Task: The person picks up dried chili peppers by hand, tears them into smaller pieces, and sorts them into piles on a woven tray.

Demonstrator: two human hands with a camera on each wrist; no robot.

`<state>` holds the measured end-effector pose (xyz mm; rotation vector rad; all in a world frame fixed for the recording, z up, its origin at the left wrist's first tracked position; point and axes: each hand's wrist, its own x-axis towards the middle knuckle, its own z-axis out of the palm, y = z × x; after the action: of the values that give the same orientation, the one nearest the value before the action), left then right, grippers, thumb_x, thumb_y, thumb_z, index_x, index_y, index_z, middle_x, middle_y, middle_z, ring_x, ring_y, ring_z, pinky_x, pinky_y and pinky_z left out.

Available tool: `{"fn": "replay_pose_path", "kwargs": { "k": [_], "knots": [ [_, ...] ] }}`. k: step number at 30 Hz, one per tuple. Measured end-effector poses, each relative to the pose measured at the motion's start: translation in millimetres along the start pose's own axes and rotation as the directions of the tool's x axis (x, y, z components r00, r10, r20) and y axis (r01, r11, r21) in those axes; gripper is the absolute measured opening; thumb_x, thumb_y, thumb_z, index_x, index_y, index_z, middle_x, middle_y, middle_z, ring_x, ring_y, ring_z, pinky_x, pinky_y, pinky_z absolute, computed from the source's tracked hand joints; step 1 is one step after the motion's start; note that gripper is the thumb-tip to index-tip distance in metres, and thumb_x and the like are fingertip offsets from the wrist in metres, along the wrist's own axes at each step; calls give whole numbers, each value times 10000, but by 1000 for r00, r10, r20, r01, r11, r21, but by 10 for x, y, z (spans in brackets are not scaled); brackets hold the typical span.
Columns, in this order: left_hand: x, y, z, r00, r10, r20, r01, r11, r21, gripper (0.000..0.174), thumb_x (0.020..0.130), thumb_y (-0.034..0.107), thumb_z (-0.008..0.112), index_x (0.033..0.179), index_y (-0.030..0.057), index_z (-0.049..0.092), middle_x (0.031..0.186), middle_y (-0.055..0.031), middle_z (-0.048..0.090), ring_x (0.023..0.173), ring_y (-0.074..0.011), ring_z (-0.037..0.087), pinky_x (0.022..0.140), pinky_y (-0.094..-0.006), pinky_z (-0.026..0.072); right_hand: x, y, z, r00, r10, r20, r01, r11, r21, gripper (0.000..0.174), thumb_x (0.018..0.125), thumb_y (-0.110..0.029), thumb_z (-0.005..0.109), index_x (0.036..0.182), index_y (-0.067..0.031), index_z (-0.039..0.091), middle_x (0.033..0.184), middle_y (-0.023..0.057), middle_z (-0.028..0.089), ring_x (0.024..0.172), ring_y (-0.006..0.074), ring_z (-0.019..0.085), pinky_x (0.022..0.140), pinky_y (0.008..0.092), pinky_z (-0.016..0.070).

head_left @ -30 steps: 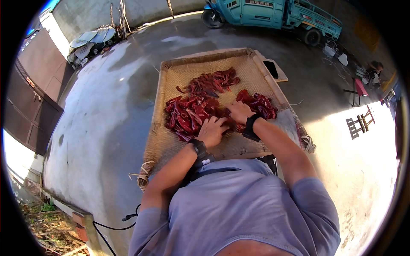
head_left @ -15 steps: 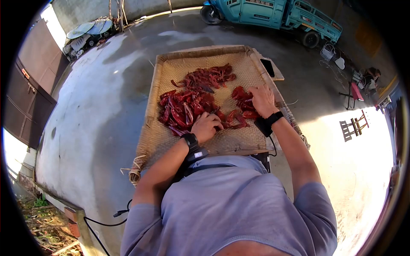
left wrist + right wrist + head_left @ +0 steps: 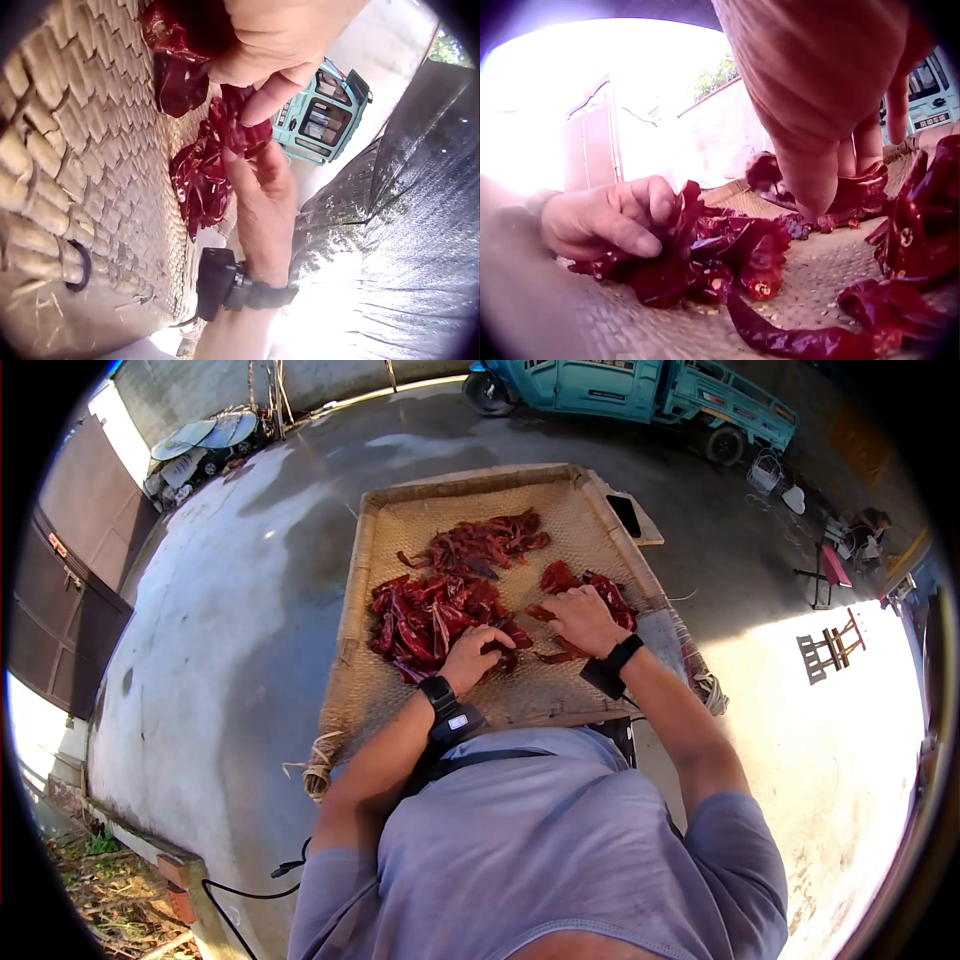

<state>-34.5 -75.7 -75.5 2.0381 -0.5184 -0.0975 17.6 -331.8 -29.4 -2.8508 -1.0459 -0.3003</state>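
Dried red chili peppers lie in a shallow woven tray [image 3: 350, 595]. They form a large left heap [image 3: 405, 625], a flatter far heap [image 3: 475, 548] and a smaller right heap [image 3: 610, 592]. My left hand [image 3: 467, 660] rests at the near right edge of the left heap. Its thumb and forefinger stand apart, touching peppers, while its other fingers are partly hidden. At the inner side of the right heap, my right hand [image 3: 588, 622] pinches a chili pepper [image 3: 861, 190] between thumb and fingers. Loose peppers [image 3: 802, 341] lie below that hand.
A phone [image 3: 625, 516] lies on a board beside the tray's far right corner. Concrete floor [image 3: 230, 590] surrounds the tray. Farther off stand a teal cargo tricycle [image 3: 610, 390] and a small stool [image 3: 830, 570]. A black cable [image 3: 250, 895] trails at lower left.
My right hand went from beside the left hand out over the right heap, then came back slightly left with a pepper at its fingertips. The left hand stayed by the left heap.
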Motion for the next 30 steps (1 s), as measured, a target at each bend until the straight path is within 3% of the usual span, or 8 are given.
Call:
{"fn": "replay_pose_path", "kwargs": {
  "k": [7, 10, 12, 15, 19, 22, 26, 30],
  "knots": [
    [10, 5, 36, 999, -38, -19, 35, 990, -135, 429, 880, -52, 596, 1273, 120, 584, 1304, -56, 582, 1264, -224, 506, 1093, -373, 374, -325, 425, -550, 941, 335, -51, -338, 914, -223, 266, 836, -204, 675, 1069, -88, 622, 1005, 108, 665, 1001, 307, 613, 908, 435, 413],
    [-6, 100, 22, 998, -52, -38, 47, 991, -125, 462, 877, -60, 593, 1304, 116, 567, 1315, -58, 584, 1255, -219, 517, 1095, -367, 373, -321, 194, -520, 923, 263, -280, -291, 955, -63, 318, 852, -221, 659, 1139, -94, 610, 1066, 125, 647, 1026, 309, 611, 928, 447, 421],
    [-13, 155, 32, 997, -67, -39, 61, 990, -130, 483, 872, -70, 591, 1318, 111, 559, 1316, -59, 587, 1249, -215, 523, 1089, -360, 379, -258, -110, -590, 964, 264, 39, -261, 899, 351, 362, 889, -256, 629, 1205, -86, 585, 1108, 122, 631, 1061, 319, 610, 877, 438, 477],
    [6, 117, 32, 998, -45, -35, 39, 987, -156, 505, 860, -89, 593, 1324, 106, 555, 1302, -61, 594, 1224, -202, 534, 1060, -341, 400, -118, -347, -183, 990, 105, 96, -142, 740, 658, 429, 905, -309, 629, 1240, -51, 556, 1129, 191, 639, 1035, 360, 617, 870, 438, 485],
    [7, 10, 50, 998, -5, -60, -6, 983, -182, 519, 834, -92, 603, 1313, 102, 560, 1234, -86, 626, 1135, -226, 590, 988, -339, 457, 56, -504, 29, 982, 180, 65, -179, 747, 640, 357, 899, -248, 642, 1179, -35, 583, 1082, 183, 662, 1004, 345, 641, 852, 415, 499],
    [-17, 97, 45, 994, -54, -98, 25, 962, -272, 530, 835, -85, 610, 1327, 101, 545, 1158, -94, 641, 1043, -220, 609, 931, -333, 486, 113, -464, 101, 963, 253, 96, -223, 540, 811, 278, 881, -175, 654, 1110, -25, 604, 981, 162, 682, 906, 317, 664, 788, 395, 515],
    [23, 26, 38, 994, -81, -71, 64, 973, -220, 544, 853, -76, 615, 1357, 103, 513, 1095, -79, 625, 934, -173, 586, 872, -310, 496, -18, -282, 5, 937, 349, 23, -224, 548, 806, 223, 879, -126, 645, 1070, -16, 610, 915, 149, 690, 838, 288, 671, 746, 381, 519],
    [25, 19, 41, 994, -97, -46, 85, 973, -213, 542, 867, -54, 624, 1369, 114, 505, 1179, -73, 586, 954, -166, 566, 864, -317, 491, -255, 56, -279, 881, 467, -78, -280, 648, 708, 226, 895, -143, 624, 1093, -36, 606, 927, 140, 696, 849, 289, 675, 748, 393, 516]
  ]
}}
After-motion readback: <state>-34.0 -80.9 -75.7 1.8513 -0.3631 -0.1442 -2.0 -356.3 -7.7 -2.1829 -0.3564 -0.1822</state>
